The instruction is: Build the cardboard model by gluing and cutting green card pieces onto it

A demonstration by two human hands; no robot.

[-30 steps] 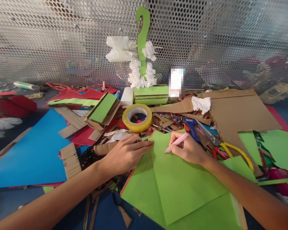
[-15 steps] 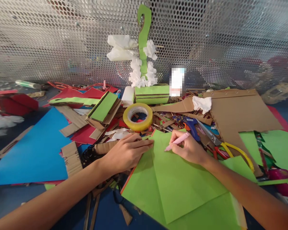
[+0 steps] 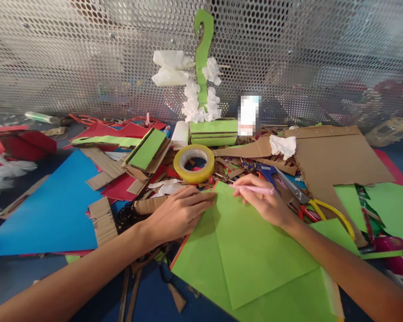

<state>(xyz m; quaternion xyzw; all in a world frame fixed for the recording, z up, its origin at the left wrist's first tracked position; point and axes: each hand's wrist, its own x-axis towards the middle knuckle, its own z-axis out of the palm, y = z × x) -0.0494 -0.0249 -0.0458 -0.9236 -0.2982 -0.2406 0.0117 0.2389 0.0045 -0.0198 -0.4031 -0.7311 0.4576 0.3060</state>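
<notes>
A pink marker [image 3: 260, 189] is gripped in my right hand [image 3: 258, 199], lying almost level just above the top part of a green sheet [image 3: 262, 255]. Its tip points left; whether it touches the sheet I cannot tell. My left hand [image 3: 177, 212] lies flat with fingers stretched out over the sheet's upper left edge. Beneath this sheet spreads a larger green sheet [image 3: 204, 264] with an orange edge. No mark on the paper can be made out.
Beyond my hands lie a yellow tape roll [image 3: 179, 167], a blue glue gun [image 3: 267, 172] and yellow-handled scissors [image 3: 336, 217]. Cardboard [image 3: 329, 156] fills the right, a blue sheet [image 3: 60, 205] the left. A green hooked cutout [image 3: 203, 49] stands against the perforated metal panel [image 3: 121, 58].
My right hand has raised the marker and shifted it toward the sheet's top edge, tilting it flatter. The left hand stays put on the paper.
</notes>
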